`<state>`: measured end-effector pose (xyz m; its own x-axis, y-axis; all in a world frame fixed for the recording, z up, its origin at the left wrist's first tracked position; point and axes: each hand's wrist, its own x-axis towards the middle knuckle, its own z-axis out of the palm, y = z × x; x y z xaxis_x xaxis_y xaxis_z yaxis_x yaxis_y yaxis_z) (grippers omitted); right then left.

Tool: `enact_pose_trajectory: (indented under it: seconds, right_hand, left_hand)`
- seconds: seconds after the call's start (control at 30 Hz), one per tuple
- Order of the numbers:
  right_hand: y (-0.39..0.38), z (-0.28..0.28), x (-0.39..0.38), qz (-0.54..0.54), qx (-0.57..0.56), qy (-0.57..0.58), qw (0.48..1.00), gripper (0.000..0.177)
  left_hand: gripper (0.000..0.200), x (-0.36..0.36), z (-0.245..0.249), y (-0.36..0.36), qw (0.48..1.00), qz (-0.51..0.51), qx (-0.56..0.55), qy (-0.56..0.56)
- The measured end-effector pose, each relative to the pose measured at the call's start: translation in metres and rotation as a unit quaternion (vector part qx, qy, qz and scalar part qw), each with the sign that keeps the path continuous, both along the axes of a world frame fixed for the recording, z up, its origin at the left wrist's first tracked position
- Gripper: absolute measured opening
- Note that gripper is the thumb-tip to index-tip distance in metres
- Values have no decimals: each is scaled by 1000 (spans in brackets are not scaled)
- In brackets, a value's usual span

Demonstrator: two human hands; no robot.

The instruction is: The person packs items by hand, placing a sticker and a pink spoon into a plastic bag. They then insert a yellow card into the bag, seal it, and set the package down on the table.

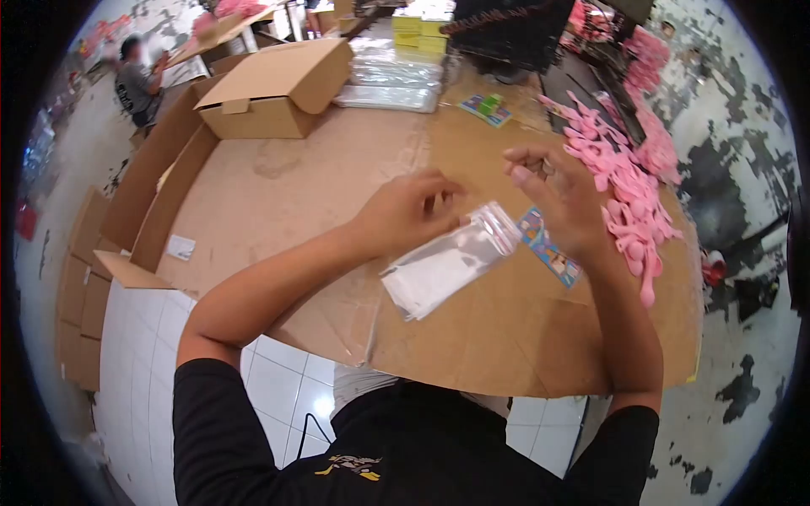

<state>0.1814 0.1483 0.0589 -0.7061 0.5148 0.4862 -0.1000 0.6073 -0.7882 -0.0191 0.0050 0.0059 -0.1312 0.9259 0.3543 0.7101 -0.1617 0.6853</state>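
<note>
A stack of clear plastic zip bags (447, 266) lies slanted on the cardboard-covered table, its pink-striped closure end towards the upper right. My left hand (412, 212) is just above the bags' upper left side, its fingers loosely bent and apart, slightly blurred, with nothing visible in them. Over a colourful printed card (548, 247) hovers my right hand (558, 196), fingers curled and the thumb apart from them; I see nothing held. The card lies right of the bags, partly covered by that hand.
Pink plastic pieces (629, 202) are heaped along the table's right side. Farther back are a green item on a card (487, 108), wrapped clear packs (392, 80), and a cardboard box (274, 88). A person (137, 83) sits at the far left.
</note>
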Motion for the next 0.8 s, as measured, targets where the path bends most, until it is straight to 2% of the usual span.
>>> enact_pose_trajectory:
  seconds: [0.1,0.13,0.23,0.33,0.43,0.53,0.63,0.73,0.8]
  right_hand:
    - [8,45,29,16,32,-223,974,22]
    - [20,47,40,19,126,-290,949,23]
    - [44,26,77,-36,239,-449,860,30]
    - [46,1,94,-83,263,-451,849,30]
    - [51,-6,97,-103,212,-396,888,27]
    - [60,-7,96,-109,140,-395,901,24]
    - [62,-4,94,-73,124,-361,921,18]
    - [48,13,86,-110,150,-362,913,13]
    - [35,26,78,-100,144,-309,935,12]
  left_hand:
    - [40,13,-8,-4,998,-13,4,62]
    - [39,13,-8,-5,997,-6,7,76]
    - [34,4,-16,-3,999,-33,-13,42]
    - [28,5,-5,-5,994,-10,-93,-55]
    - [23,4,-10,-3,986,-6,-91,-142]
    - [20,3,-6,-4,988,5,-107,-110]
    - [19,5,-5,-5,992,0,-60,-109]
    - [17,6,-10,-3,994,-4,-5,-106]
    - [16,4,-10,-4,993,1,-33,-117]
